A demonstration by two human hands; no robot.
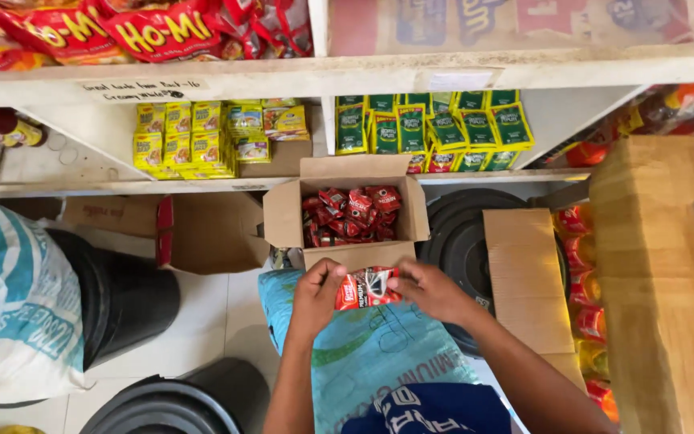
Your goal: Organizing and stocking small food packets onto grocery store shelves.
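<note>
My left hand (316, 296) and my right hand (430, 288) hold a small red sachet (367, 287) between them, one hand at each end. Just beyond the sachet stands an open cardboard box (284, 215) with its flaps up, holding several more red sachets (351, 214). The box rests on top of a light blue woven sack (363, 354) right below my hands.
White shelves (283, 77) hold yellow packets (194, 137), green packets (431, 128) and red snack bags (138, 32). Black bins (126, 297) stand on the floor at left, near a white sack (10, 305). A wooden block (660, 281) and a flat cardboard sheet (524, 273) are at right.
</note>
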